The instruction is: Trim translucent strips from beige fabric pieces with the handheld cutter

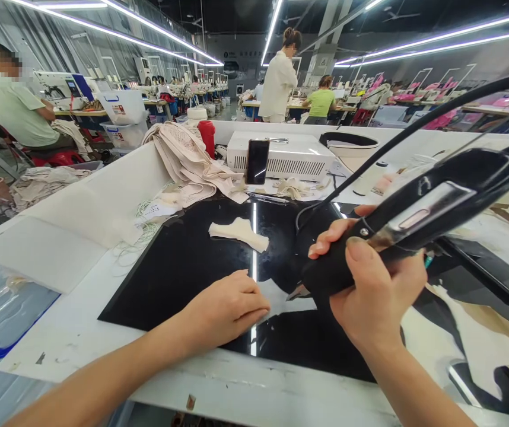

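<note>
My right hand (377, 284) is wrapped round a black corded tool (414, 207), whose pointed metal tip reaches down to the left. Under that tip, a pale, translucent piece (281, 298) lies on the glossy black board (169, 267). My left hand (232, 305) rests at the left end of this piece with its fingers pressed together; whether they pinch its edge is hard to see. Farther back on the board lies a cream fabric piece (240, 233), touched by neither hand.
Behind the board stand a phone (257, 161), a white vented box (288, 151) and a red container (207, 137). Cream fabric (183, 160) is heaped back left. Cut pieces (481, 338) lie at right. Thick cables arch over the right side. Several people sit or stand beyond.
</note>
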Available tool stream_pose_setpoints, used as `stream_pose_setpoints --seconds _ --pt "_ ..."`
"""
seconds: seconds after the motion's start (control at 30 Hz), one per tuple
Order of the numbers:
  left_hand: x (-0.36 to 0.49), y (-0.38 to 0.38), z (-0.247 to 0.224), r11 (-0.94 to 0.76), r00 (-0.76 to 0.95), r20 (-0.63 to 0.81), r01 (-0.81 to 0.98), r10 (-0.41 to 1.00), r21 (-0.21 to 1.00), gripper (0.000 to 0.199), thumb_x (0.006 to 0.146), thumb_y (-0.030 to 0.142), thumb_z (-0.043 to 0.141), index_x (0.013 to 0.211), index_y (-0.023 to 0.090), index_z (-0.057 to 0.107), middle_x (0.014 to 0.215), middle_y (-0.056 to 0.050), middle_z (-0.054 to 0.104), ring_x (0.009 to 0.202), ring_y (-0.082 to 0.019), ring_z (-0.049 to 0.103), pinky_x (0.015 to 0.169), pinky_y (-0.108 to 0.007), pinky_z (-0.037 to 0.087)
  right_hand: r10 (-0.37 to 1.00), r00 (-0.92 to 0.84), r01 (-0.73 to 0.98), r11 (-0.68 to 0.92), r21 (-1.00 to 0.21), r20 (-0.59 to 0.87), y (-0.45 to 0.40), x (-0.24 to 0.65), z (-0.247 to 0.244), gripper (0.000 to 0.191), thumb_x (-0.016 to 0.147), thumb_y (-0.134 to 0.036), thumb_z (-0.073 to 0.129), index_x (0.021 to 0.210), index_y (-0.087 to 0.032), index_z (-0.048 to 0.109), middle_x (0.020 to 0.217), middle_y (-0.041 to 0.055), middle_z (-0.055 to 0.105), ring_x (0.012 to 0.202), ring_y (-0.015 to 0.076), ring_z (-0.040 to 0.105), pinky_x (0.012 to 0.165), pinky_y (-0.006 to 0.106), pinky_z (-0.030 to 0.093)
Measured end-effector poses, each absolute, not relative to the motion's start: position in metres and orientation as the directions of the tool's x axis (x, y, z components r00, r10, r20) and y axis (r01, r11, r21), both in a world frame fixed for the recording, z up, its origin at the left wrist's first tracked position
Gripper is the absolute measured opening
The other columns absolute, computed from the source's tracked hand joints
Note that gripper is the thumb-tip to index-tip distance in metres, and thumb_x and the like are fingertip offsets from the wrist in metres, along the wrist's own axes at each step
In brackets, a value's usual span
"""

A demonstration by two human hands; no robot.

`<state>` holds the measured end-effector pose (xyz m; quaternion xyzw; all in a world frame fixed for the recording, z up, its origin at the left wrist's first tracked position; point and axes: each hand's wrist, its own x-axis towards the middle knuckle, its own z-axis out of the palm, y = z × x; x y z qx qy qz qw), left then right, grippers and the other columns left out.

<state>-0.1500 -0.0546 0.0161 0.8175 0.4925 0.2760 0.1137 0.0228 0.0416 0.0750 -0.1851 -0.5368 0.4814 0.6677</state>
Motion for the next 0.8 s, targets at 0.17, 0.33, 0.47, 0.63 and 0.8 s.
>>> stream_pose_setpoints --seconds 0.17,0.33,0.47,0.63,0.8 --pt "-0.150 -0.053 0.018 -0.473 0.343 0.333 0.721 0.878 0.506 0.017 0.101 0.019 0.058 0.109 0.016 0.073 0.106 -0.007 0.068 0.100 -0.019 0.061 0.095 -0.033 0.053 0.848 -0.108 -0.461 0.419 -0.782 0.518 0.030 0.024 0.071 0.035 0.083 -0.030 0.080 0.112 -0.025 0.062 0.082 -0.0021 0.066 0.066 0.0162 0.061 0.063 0.033 0.053" --pt "-0.149 -0.050 0.019 -0.478 0.383 0.286 0.712 0.879 0.515 0.014 0.097 0.019 0.064 0.109 0.017 0.073 0.119 -0.009 0.068 0.110 -0.021 0.062 0.103 -0.037 0.050 0.844 -0.142 -0.475 0.400 -0.783 0.517 0.025 0.025 0.068 0.037 0.083 -0.032 0.081 0.114 -0.025 0.062 0.083 -0.0023 0.066 0.067 0.0154 0.062 0.062 0.032 0.053" --pt "-0.150 -0.050 0.019 -0.479 0.388 0.282 0.718 0.878 0.504 0.015 0.098 0.020 0.064 0.109 0.017 0.073 0.119 -0.010 0.069 0.111 -0.022 0.063 0.105 -0.039 0.048 0.836 -0.169 -0.476 0.395 -0.786 0.523 0.023 0.025 0.065 0.035 0.085 -0.031 0.079 0.114 -0.026 0.061 0.083 -0.0025 0.066 0.065 0.0154 0.062 0.058 0.031 0.053" --pt "-0.150 -0.051 0.019 -0.486 0.395 0.283 0.718 0.874 0.499 0.015 0.098 0.019 0.064 0.110 0.017 0.073 0.120 -0.009 0.069 0.112 -0.022 0.064 0.110 -0.042 0.044 0.835 -0.152 -0.471 0.410 -0.781 0.529 0.022 0.025 0.064 0.036 0.084 -0.031 0.079 0.115 -0.026 0.061 0.084 -0.0026 0.066 0.064 0.0153 0.063 0.056 0.031 0.053" --pt "-0.150 -0.051 0.020 -0.475 0.390 0.272 0.716 0.880 0.511 0.015 0.098 0.017 0.064 0.109 0.017 0.073 0.120 -0.009 0.070 0.112 -0.021 0.064 0.110 -0.040 0.044 0.838 -0.144 -0.465 0.412 -0.784 0.526 0.023 0.023 0.064 0.035 0.084 -0.030 0.079 0.114 -0.026 0.061 0.083 -0.0026 0.065 0.065 0.0153 0.063 0.058 0.032 0.054"
